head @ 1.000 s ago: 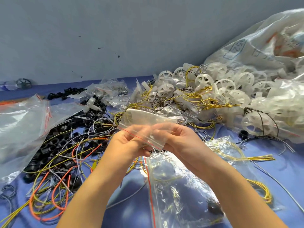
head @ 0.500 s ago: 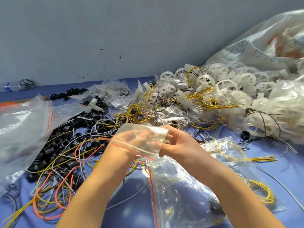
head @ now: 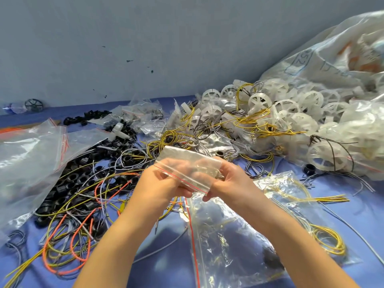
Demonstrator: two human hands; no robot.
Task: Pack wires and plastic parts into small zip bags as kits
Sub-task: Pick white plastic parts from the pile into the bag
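Blue table (head: 166, 271), clear red-lined zip bag (head: 188, 169)

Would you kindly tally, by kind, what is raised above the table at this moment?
Hands: 2, the left hand and the right hand
Small zip bag: 1, held by both hands
Total: 3

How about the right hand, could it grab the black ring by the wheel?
Probably not yet: the right hand and left hand both pinch the bag. Once freed, nothing seems to block the ring.
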